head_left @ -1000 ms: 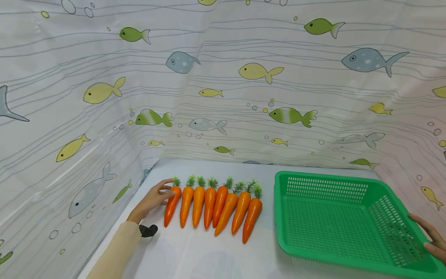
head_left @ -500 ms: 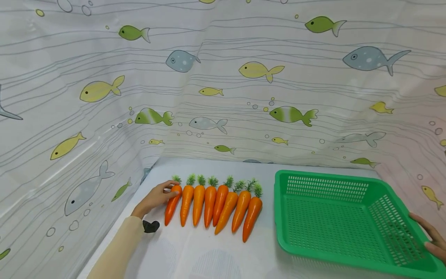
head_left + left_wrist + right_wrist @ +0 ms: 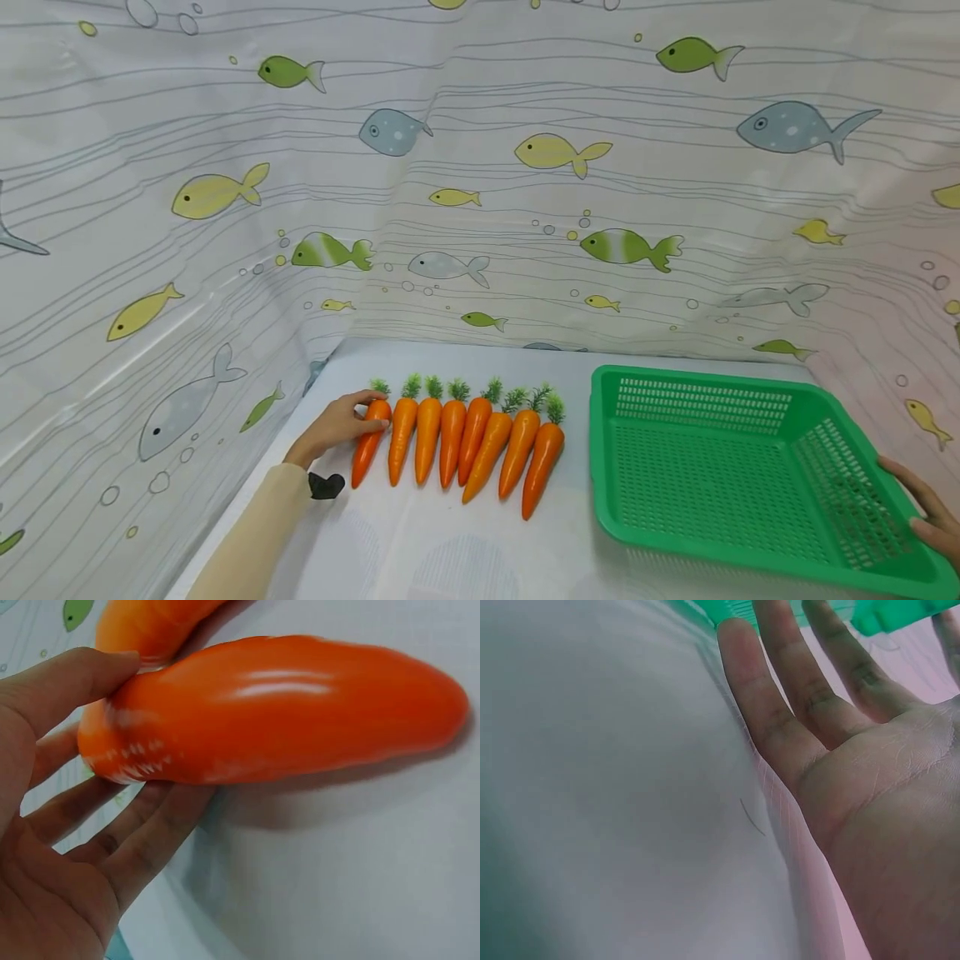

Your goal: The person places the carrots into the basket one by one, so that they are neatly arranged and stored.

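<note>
My left hand (image 3: 339, 423) pinches the leftmost orange carrot (image 3: 365, 460) near its leafy green top. The left wrist view has the thumb on one side of this carrot (image 3: 292, 712) and the fingers (image 3: 161, 825) on the other; its pointed end lies low over the white table. At the far right of the head view, my right hand (image 3: 933, 510) holds the right rim of a green plastic basket (image 3: 597, 467), thumb and a finger over the edge. In the right wrist view, that hand's fingers (image 3: 746, 671) reach long up to the basket's underside (image 3: 907, 613).
Several more carrots (image 3: 426, 442) lie side by side right of the held one, tops away from me. The rightmost carrot (image 3: 542, 471) lies a short gap from the basket. Fish-patterned sheeting (image 3: 480, 233) rises behind and at both sides of the white table (image 3: 420, 542).
My left thumb has moved further across the leftmost carrot and the fingers have closed round its top. That carrot has turned slightly. The right hand and basket have stayed put.
</note>
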`<state>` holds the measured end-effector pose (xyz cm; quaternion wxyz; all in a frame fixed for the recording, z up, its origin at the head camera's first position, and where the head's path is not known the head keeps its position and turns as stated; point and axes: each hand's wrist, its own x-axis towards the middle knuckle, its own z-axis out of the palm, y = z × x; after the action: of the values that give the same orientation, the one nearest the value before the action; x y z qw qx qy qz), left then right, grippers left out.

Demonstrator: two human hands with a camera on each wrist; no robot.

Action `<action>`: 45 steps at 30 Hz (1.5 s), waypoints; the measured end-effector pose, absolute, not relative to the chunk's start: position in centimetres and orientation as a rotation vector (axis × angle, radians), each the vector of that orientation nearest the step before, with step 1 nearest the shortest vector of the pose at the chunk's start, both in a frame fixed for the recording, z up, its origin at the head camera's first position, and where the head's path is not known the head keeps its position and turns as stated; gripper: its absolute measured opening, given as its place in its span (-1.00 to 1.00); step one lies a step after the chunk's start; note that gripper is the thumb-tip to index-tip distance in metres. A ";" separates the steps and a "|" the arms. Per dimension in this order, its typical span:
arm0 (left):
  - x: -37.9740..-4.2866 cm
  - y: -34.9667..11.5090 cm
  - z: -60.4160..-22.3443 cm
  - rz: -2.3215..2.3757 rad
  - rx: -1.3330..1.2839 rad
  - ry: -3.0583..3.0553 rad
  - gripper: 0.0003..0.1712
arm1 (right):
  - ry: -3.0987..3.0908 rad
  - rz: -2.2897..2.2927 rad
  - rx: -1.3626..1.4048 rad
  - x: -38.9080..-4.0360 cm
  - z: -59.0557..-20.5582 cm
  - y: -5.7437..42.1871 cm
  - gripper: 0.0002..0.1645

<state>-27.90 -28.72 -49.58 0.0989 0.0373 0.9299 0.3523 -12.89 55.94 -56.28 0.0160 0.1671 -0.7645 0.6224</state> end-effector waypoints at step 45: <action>-28.8 -16.8 -44.8 1.691 0.320 2.427 -0.32 | -2.274 2.053 0.590 -12.8 -56.5 55.9 -0.09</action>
<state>-28.77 -16.79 -44.82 0.0831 0.1072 0.8129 0.5664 -12.83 55.88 -56.48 0.0108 0.1890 -0.7288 0.6580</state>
